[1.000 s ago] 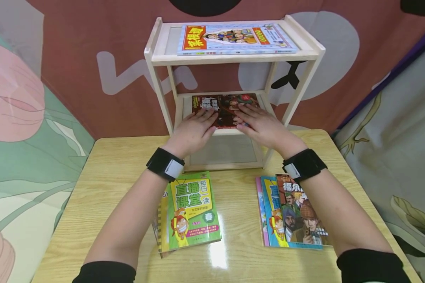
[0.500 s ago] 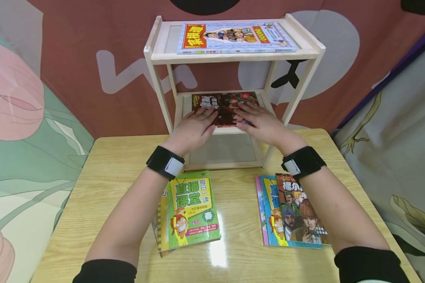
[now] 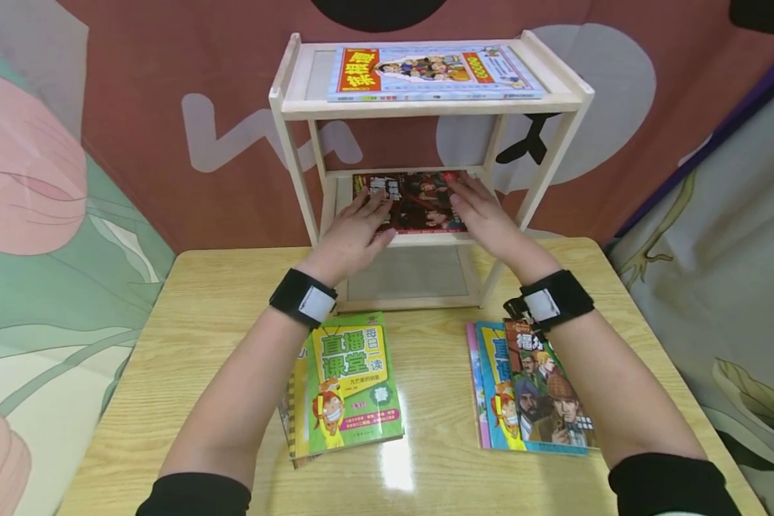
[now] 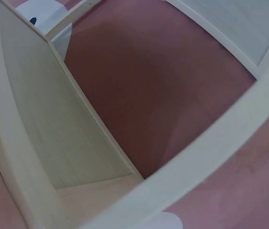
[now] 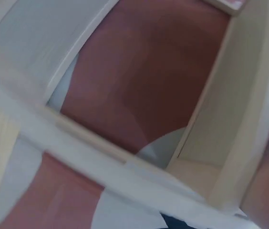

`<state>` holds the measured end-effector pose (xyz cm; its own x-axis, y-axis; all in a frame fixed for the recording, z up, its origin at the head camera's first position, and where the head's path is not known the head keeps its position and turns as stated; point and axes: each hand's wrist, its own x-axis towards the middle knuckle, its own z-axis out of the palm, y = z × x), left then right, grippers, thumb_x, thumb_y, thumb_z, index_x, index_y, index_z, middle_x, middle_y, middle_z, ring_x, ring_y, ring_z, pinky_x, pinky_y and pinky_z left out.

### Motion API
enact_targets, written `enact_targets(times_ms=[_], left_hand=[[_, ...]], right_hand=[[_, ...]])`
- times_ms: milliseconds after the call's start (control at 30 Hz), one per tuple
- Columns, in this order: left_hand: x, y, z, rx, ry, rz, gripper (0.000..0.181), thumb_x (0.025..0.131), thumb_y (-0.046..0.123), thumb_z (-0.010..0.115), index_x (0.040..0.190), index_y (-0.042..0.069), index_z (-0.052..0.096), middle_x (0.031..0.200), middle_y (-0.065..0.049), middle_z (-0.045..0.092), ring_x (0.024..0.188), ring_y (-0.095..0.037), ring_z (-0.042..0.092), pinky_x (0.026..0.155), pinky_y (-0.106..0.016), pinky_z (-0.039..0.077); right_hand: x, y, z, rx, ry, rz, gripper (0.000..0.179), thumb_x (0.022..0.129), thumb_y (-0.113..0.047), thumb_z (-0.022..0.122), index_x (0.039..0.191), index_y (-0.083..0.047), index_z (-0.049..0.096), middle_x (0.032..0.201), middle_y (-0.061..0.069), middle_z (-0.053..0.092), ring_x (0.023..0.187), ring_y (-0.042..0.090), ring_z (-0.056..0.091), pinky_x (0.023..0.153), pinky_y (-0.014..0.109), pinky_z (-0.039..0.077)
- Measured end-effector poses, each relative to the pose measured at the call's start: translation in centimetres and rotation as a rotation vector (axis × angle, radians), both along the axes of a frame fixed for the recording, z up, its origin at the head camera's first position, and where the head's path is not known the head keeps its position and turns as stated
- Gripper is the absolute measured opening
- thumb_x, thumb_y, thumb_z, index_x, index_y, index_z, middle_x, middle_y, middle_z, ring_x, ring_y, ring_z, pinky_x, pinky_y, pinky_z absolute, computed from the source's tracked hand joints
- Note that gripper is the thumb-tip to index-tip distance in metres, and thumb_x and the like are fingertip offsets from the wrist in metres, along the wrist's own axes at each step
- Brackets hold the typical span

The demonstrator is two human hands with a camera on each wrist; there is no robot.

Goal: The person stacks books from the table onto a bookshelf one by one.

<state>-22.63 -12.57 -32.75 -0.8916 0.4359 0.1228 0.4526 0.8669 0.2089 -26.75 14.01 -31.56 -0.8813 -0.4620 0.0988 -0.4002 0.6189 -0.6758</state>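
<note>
A dark comic-style book (image 3: 422, 201) lies flat on the middle shelf (image 3: 400, 241) of a small pale wooden rack (image 3: 428, 109). Across the book's left part rests my left hand (image 3: 351, 233), its fingers stretched out over the cover. My right hand (image 3: 486, 218) is at the book's right edge with its fingers extended toward the back. Neither hand curls round anything. The wrist views mostly show the rack's frame and panels (image 4: 67, 109), with a blurred bit of the right hand (image 5: 268, 191) at the border of its view.
A light blue book (image 3: 435, 70) lies on the rack's top. On the wooden table (image 3: 426, 473), a green book (image 3: 355, 387) tops a left pile. To the right, a detective comic (image 3: 555, 401) overlaps a blue book (image 3: 503, 401). A patterned cloth (image 3: 232, 208) hangs behind.
My right hand has slid right and slightly back, from on top of the dark book to its right edge, uncovering more of the cover. The left hand stays nearly where it was.
</note>
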Motion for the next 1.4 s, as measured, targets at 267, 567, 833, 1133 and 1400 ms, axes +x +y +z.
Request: enact_targets(times_ms=[267, 567, 833, 1133, 1400], left_hand=[[0.8, 0.6, -0.2, 0.111, 0.029, 0.182, 0.079, 0.106, 0.055, 0.042, 0.163, 0.006, 0.019, 0.168, -0.018, 0.01, 0.152, -0.04, 0.007, 0.121, -0.051, 0.015], [1.7, 0.9, 1.5, 0.748, -0.179, 0.233, 0.088, 0.106, 0.059, 0.034, 0.161, 0.0, -0.002, 0.168, -0.019, -0.001, 0.153, -0.022, 0.004, 0.121, -0.031, 0.01], [1.7, 0.5, 2.0, 0.774, -0.207, 0.24, 0.089, 0.105, 0.064, 0.024, 0.161, 0.0, -0.002, 0.168, -0.017, 0.0, 0.152, -0.021, 0.008, 0.12, -0.027, 0.009], [1.5, 0.7, 1.9, 0.693, -0.219, 0.207, 0.09, 0.105, 0.064, 0.025, 0.161, 0.0, -0.003, 0.168, -0.019, 0.001, 0.152, -0.024, 0.016, 0.12, -0.03, 0.015], [1.5, 1.3, 0.9, 0.522, -0.138, 0.232, 0.078, 0.108, 0.045, 0.037, 0.161, -0.003, 0.007, 0.167, -0.025, 0.001, 0.152, -0.035, 0.015, 0.12, -0.041, 0.022]], right_hand=[[1.2, -0.8, 1.5, -0.302, -0.232, -0.199, 0.064, 0.111, -0.045, 0.02, 0.165, -0.016, 0.002, 0.17, 0.007, -0.005, 0.154, 0.024, -0.004, 0.122, 0.046, 0.002], [2.1, -1.0, 1.4, -0.486, -0.258, -0.236, 0.065, 0.11, -0.048, 0.016, 0.165, -0.019, -0.004, 0.17, 0.003, -0.008, 0.153, 0.018, -0.009, 0.122, 0.04, -0.003], [1.9, -1.3, 1.4, -0.473, -0.262, -0.243, 0.066, 0.11, -0.047, 0.016, 0.164, -0.014, -0.001, 0.17, 0.005, -0.005, 0.153, 0.019, -0.006, 0.122, 0.037, 0.0], [2.2, -1.3, 1.6, -0.416, -0.25, -0.238, 0.067, 0.11, -0.05, 0.016, 0.165, -0.016, 0.001, 0.17, 0.006, -0.002, 0.154, 0.021, -0.002, 0.122, 0.042, 0.001], [1.6, -1.2, 0.6, -0.198, -0.127, -0.205, 0.066, 0.111, -0.045, 0.019, 0.164, -0.006, 0.014, 0.17, 0.014, 0.004, 0.154, 0.029, 0.0, 0.122, 0.049, 0.004]])
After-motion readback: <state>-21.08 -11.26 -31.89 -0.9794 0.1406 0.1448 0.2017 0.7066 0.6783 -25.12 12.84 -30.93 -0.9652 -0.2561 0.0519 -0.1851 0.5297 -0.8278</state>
